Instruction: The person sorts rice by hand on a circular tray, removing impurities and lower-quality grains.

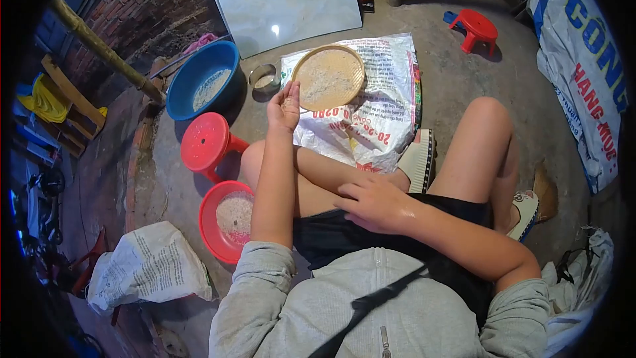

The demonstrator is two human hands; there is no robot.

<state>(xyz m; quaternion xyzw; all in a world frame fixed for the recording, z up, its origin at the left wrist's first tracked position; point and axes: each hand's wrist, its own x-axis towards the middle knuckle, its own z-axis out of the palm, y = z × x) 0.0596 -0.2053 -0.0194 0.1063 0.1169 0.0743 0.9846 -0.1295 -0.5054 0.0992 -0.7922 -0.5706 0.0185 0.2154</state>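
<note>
My left hand (283,109) is raised beside the left rim of a round woven tray (358,59). Its palm is turned up, with slightly curved fingers and pale specks on the skin. Whitish grains (324,86) lie spread over the tray. The tray rests on a flattened printed white sack (391,86). Close to the left hand is a small metal bowl (264,78) with pale grain inside. My right hand (372,204) lies over my lap and lower leg, fingers apart, holding nothing.
On the left are a blue basin (173,96) with grain, a red stool (204,142), a red basin (211,238) with grain and a white sack (149,265). A pale panel (285,3) leans at the back. Another red stool (477,25) and big sacks (583,59) are right.
</note>
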